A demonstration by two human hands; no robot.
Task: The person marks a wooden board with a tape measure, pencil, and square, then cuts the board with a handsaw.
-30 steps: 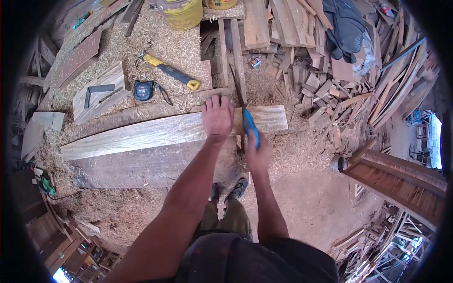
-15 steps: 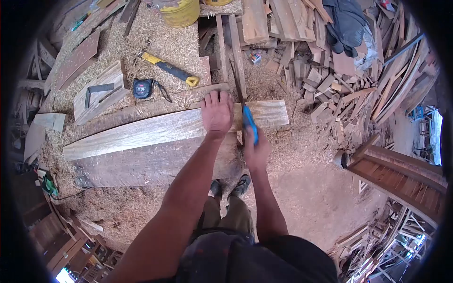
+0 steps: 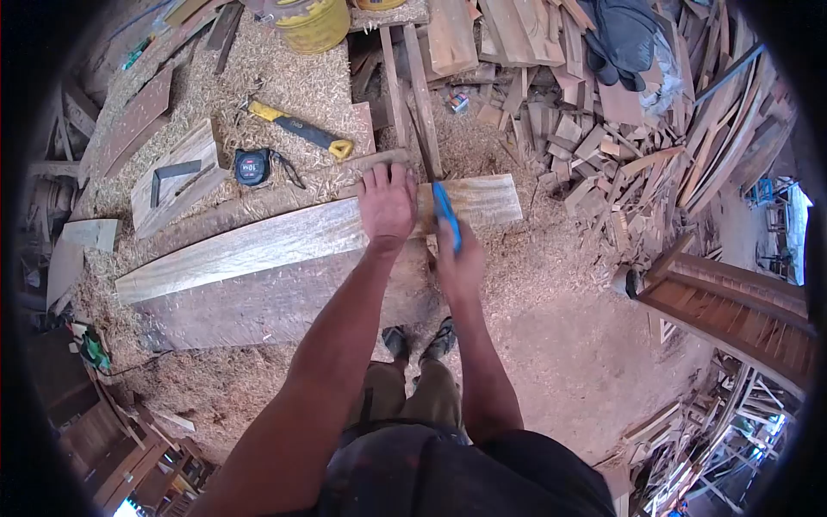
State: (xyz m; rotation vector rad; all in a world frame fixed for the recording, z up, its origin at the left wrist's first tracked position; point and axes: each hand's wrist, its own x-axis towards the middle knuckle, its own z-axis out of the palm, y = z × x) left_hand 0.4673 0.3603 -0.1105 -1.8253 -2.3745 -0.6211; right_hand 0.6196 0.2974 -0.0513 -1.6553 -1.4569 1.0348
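Note:
A long pale board point(image 3: 284, 246) lies across the low work surface, its narrow end to the left. My left hand point(image 3: 388, 205) lies flat on it near the right end, fingers stretched toward the far edge. Just right of that, my right hand point(image 3: 461, 265) is wrapped round the blue handle of a handsaw point(image 3: 444, 209). The saw crosses the board, its blade pointing away from me, and the board's right end extends past it. Behind the board are a tape measure point(image 3: 251, 166) and a yellow and black hammer point(image 3: 301, 129).
A metal square point(image 3: 177, 172) rests on a wood piece at left. Yellow buckets point(image 3: 314, 30) stand at the far edge. Wood offcuts point(image 3: 594, 164) are heaped at right, near a dark bag point(image 3: 624, 43). A slatted wooden piece point(image 3: 732, 314) stands lower right. Shavings cover the bench.
My right hand and the saw have moved slightly forward, away from me. My left hand stays on the board. The whole view has shifted a little.

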